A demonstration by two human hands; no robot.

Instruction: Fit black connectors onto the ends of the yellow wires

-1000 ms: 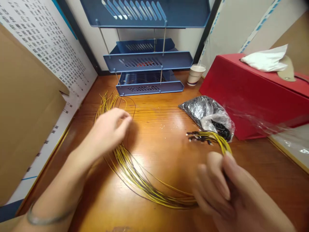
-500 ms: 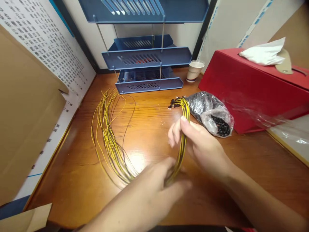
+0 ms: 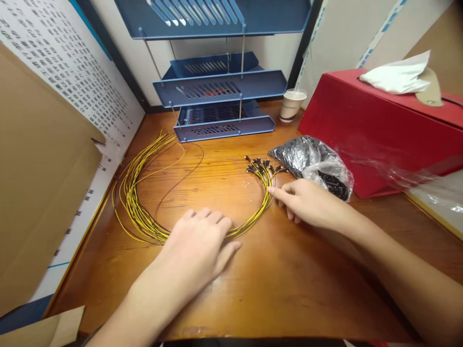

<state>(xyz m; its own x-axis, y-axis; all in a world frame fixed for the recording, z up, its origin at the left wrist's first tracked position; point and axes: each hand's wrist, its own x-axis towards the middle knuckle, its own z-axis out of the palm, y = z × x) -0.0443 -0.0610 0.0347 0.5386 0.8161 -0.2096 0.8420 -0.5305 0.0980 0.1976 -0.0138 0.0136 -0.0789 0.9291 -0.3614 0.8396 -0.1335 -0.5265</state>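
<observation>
A bundle of thin yellow wires (image 3: 134, 202) lies in a wide curve on the wooden desk (image 3: 289, 279). Its black-tipped ends (image 3: 259, 166) fan out near the middle. My left hand (image 3: 200, 246) lies flat on the low part of the bundle, fingers stretched out. My right hand (image 3: 307, 202) rests on the desk with its fingertips touching the wires just below the tipped ends. Behind it lies a clear plastic bag (image 3: 313, 166) with small black parts inside.
A blue stacked letter tray (image 3: 220, 91) stands at the back, with a paper cup (image 3: 291, 104) beside it. A red box (image 3: 379, 130) with a white tissue on top fills the right. Cardboard (image 3: 39, 188) and a printed sheet (image 3: 72, 62) line the left.
The wire bundle, held up in both hands half a second ago, now lies spread on the desk. My left hand has flattened onto it and my right hand has come down by the tipped ends.
</observation>
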